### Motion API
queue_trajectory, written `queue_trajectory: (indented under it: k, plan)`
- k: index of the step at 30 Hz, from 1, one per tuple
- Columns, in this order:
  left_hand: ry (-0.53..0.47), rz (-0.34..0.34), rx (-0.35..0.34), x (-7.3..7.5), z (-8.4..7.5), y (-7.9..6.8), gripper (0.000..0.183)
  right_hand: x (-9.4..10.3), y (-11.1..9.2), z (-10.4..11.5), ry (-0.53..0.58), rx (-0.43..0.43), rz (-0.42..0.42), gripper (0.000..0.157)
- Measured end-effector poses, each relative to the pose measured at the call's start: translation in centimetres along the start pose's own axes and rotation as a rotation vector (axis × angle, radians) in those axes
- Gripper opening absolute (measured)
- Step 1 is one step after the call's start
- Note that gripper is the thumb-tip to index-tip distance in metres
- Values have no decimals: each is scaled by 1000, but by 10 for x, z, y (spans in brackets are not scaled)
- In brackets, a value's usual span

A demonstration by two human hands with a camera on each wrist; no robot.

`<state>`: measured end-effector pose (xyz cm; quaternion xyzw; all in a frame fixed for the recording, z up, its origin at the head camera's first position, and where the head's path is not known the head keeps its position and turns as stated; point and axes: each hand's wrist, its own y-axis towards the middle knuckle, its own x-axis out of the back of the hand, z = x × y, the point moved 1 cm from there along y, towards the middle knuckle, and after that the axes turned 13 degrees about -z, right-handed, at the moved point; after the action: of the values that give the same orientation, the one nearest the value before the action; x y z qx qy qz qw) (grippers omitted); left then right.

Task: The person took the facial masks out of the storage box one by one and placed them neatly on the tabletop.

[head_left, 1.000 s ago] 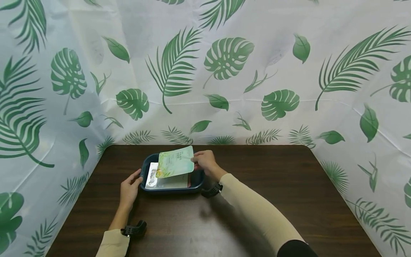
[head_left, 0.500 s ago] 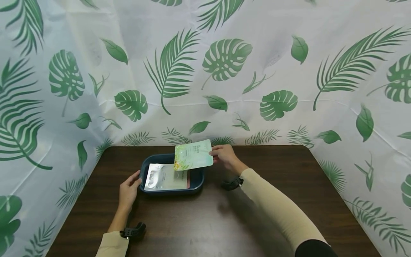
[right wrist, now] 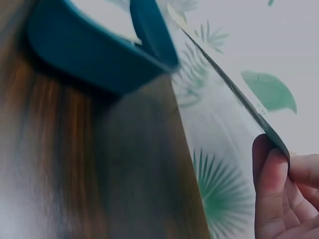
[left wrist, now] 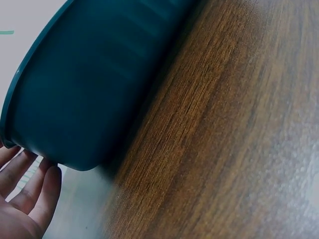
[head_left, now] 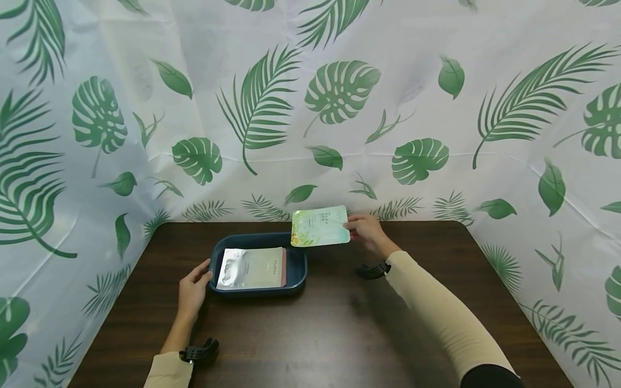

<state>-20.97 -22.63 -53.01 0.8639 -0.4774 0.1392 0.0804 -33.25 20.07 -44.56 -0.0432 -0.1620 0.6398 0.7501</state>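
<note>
My right hand [head_left: 368,233] pinches the right edge of a flat, pale green sheet mask packet [head_left: 321,226] printed with flowers, between thumb and fingers. The packet is held up near the tray's back right corner, and the right wrist view shows it edge-on [right wrist: 234,92]. At the left end of a dark blue plastic tray [head_left: 257,291], my left hand [head_left: 192,291] touches the outer wall with fairly straight fingers [left wrist: 46,191]. Inside the tray lies a silver and cream packet [head_left: 249,269], with a pink edge showing at its right side.
The tray stands on a dark wood-grain table [head_left: 339,323], toward its back left. Behind and beside the table hangs a white sheet [head_left: 368,32] with green leaf prints. Each wrist wears a black device, such as the left wrist device [head_left: 200,351].
My right hand has carried the green packet rightward and slightly away from over the tray, uncovering the silver and cream packet. The left hand stays at the tray's left end.
</note>
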Motion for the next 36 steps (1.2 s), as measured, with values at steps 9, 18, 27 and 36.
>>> queue_trajectory:
  k: [9, 18, 27, 36]
  plan:
    - [-22, -3, -11, 0, 0, 0, 39, 21, 15, -13, -29, -13, -80, 37]
    - [-12, -5, -4, 1, 2, -1, 39, 27, 30, -36, -84, -23, -128, 36]
    - [-20, 4, -3, 1, 2, 0, 40, 22, 33, -48, -102, 18, -180, 31]
    - [-27, 18, 1, 2, -1, 0, 40, 16, 42, -63, -183, 13, -221, 35]
